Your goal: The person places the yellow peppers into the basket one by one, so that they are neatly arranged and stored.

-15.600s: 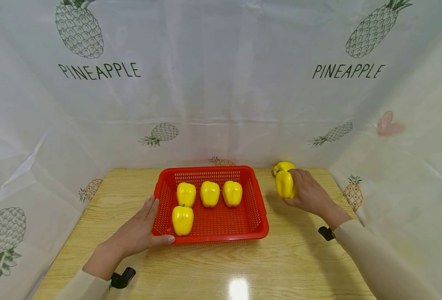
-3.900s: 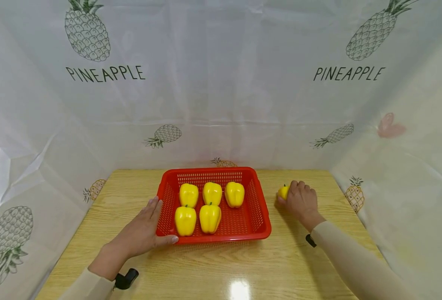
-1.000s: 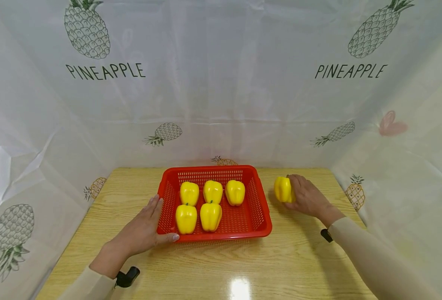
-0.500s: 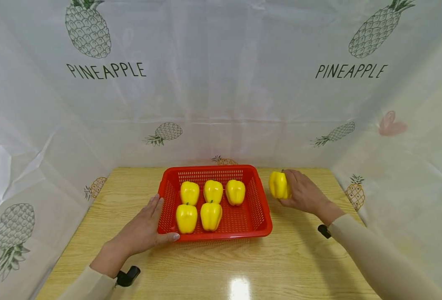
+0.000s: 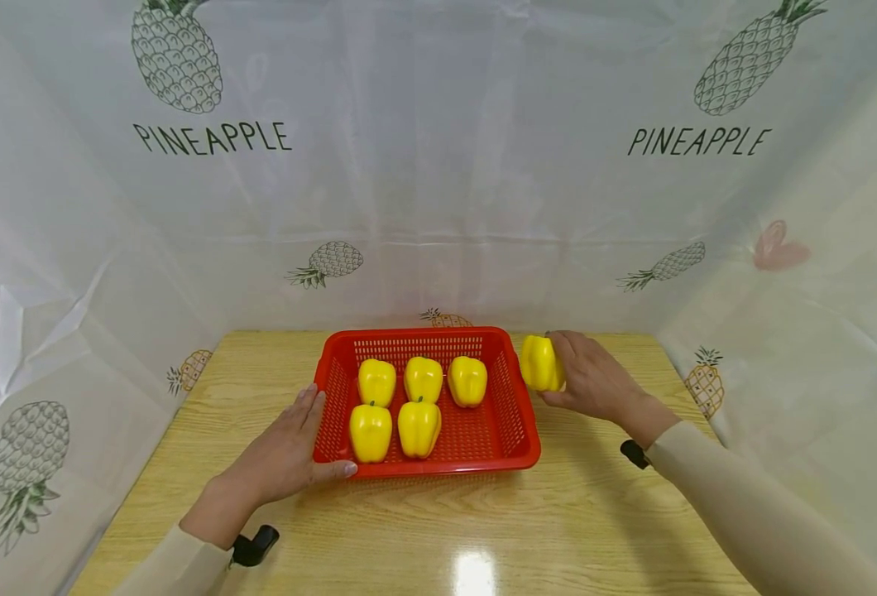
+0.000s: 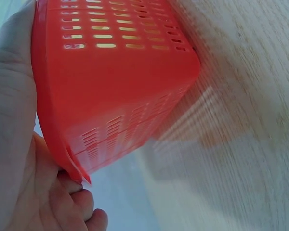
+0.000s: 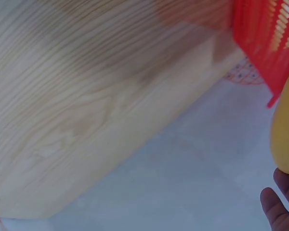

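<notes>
A yellow bell pepper (image 5: 541,363) is gripped in my right hand (image 5: 593,377), raised beside the right rim of the red plastic basket (image 5: 522,418). In the right wrist view, the held bell pepper (image 7: 286,130) shows at the right edge with a few fingertips under it, near the basket's wall (image 7: 260,43). My left hand (image 5: 278,451) holds the basket's front left corner, thumb on the front rim. The left wrist view shows the left fingers (image 6: 82,204) curled at the rim of the basket (image 6: 111,77). Several yellow bell peppers (image 5: 424,381) sit in two rows inside, toward the left and back.
The basket stands on a light wooden table (image 5: 409,530). A white sheet with pineapple prints (image 5: 438,182) hangs behind and on both sides. Bare basket floor (image 5: 476,434) shows at the front right inside. A dark band (image 5: 254,546) sits at the left wrist.
Earlier, another bell pepper joined the front row in the basket. Over the last second my right hand has lifted the last table pepper and moved it left to the basket's rim. The left hand stays.
</notes>
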Demonstrator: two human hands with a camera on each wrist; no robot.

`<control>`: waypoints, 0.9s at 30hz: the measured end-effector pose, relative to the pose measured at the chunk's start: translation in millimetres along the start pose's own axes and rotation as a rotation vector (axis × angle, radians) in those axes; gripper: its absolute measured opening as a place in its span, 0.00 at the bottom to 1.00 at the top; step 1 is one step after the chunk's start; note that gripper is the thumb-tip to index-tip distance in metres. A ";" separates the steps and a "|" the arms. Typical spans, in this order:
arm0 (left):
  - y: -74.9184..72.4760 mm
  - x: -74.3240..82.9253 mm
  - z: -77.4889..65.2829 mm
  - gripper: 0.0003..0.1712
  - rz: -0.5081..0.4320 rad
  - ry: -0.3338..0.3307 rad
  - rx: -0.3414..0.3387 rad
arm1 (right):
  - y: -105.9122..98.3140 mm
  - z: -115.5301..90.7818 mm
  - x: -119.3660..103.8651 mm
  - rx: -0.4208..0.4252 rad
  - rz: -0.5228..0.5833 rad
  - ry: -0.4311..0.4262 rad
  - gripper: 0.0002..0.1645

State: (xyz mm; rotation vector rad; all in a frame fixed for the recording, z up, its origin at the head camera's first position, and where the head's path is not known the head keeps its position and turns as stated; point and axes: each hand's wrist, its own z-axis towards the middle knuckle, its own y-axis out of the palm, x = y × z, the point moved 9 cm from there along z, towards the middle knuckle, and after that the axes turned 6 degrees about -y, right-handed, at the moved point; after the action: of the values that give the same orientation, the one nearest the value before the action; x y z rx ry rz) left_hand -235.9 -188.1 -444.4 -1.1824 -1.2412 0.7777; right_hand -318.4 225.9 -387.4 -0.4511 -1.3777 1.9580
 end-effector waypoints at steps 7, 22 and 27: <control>-0.3 1.5 0.4 0.75 0.023 -0.001 0.005 | -3.5 16.6 -24.9 0.000 0.018 -0.035 0.52; -2.6 3.5 0.2 0.76 0.077 0.006 0.022 | 8.6 40.7 -80.1 -0.132 -0.053 -0.091 0.48; -2.1 2.8 0.6 0.76 0.067 0.007 0.020 | 21.8 42.9 -97.0 -0.207 -0.070 -0.115 0.49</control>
State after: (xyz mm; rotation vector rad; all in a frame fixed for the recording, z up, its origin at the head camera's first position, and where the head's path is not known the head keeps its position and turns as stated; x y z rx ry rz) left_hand -236.2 -185.8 -441.7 -1.2139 -1.1909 0.8331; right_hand -284.6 124.0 -401.4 -0.3841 -1.6562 1.8173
